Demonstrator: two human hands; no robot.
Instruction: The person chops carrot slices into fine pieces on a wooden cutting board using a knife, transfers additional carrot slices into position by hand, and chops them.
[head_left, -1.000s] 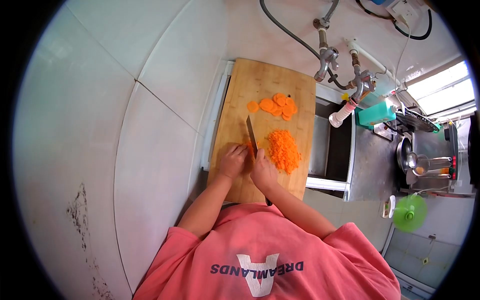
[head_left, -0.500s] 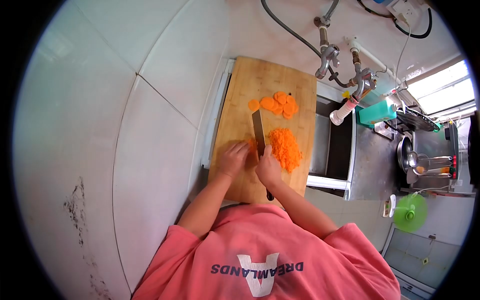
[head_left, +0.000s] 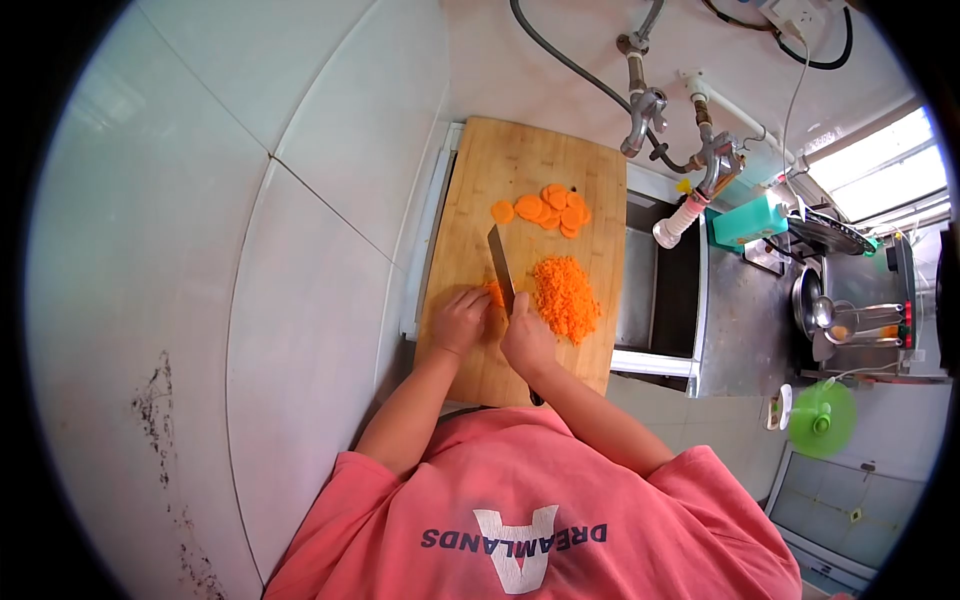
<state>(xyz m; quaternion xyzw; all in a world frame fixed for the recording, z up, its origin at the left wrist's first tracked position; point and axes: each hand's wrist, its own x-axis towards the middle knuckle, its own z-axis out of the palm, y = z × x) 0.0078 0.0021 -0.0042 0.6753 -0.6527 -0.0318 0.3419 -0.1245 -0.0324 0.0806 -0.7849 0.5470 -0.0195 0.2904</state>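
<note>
On the wooden cutting board (head_left: 545, 150), my right hand (head_left: 527, 335) is closed around a knife (head_left: 500, 262), its blade pointing away from me and to the left. Beside the blade, my left hand (head_left: 461, 320) presses its bent fingers on a small bit of carrot (head_left: 494, 292), mostly hidden by the fingers and blade. To the right of the knife lies a pile of finely chopped carrot (head_left: 567, 300). Several round carrot slices (head_left: 550, 208) overlap farther up the board, with one slice (head_left: 502, 212) just left of them.
Right of the board is a sink (head_left: 637, 300) below metal taps (head_left: 644, 115). A teal container (head_left: 748, 220), a pan (head_left: 805, 300) and ladles stand on the metal counter (head_left: 738, 335). A green fan (head_left: 822, 420) is at the right. Tiled wall (head_left: 310, 250) borders the left.
Since the last earlier frame, the knife and my right hand have shifted slightly left, and the blade tilts more to the left. The view has moved slightly. My left hand stays at the carrot bit.
</note>
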